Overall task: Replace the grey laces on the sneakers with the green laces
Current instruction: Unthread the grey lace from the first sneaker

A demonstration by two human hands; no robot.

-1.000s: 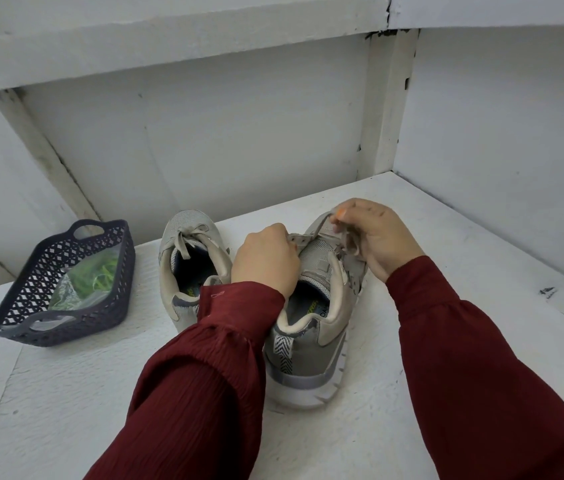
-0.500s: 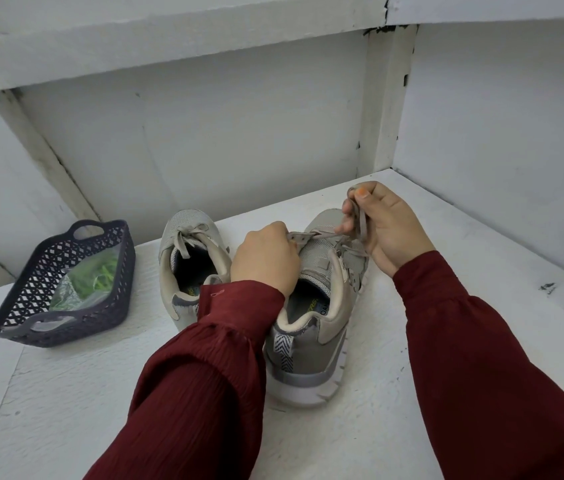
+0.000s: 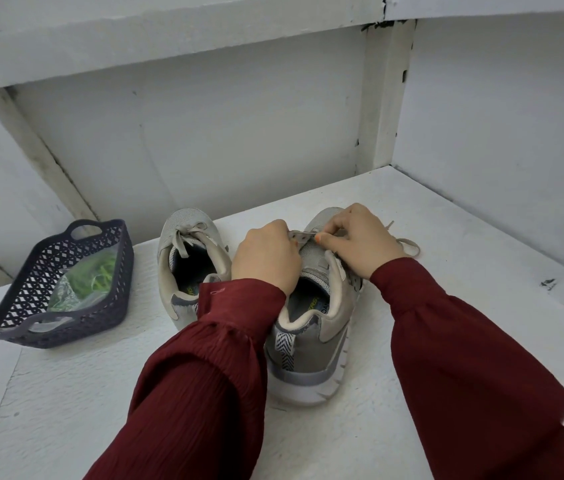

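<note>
Head view of a white painted shelf (image 3: 446, 237) with two grey sneakers side by side, heels toward the wearer. The right sneaker (image 3: 311, 341), at 6 o'clock from the frame centre, is being unlaced. The left hand (image 3: 266, 258) is closed over the eyelet flap (image 3: 299, 236) on its own side, bracing it, while the right hand (image 3: 360, 244) pinches the grey lace (image 3: 408, 245) between thumb and forefinger low on the tongue; a slack loop of that lace lies on the shelf at 3 o'clock from the hand. Half a second earlier the right hand was raised above the shoe with a length of lace drawn upward; it has now dropped back to the eyelet row, which suggests one crossing has been pulled free and the next is being picked up. The left sneaker (image 3: 190, 265), at 9 o'clock from the hands, keeps its grey lace tied in a bow (image 3: 187, 233) and is untouched. The green laces (image 3: 96, 275) lie in a clear bag inside the dark lattice basket (image 3: 65, 327) at 9 o'clock, well apart from both shoes. By this evidence the task is in its early stage: removal under way on one shoe, no green lace yet threaded
</note>
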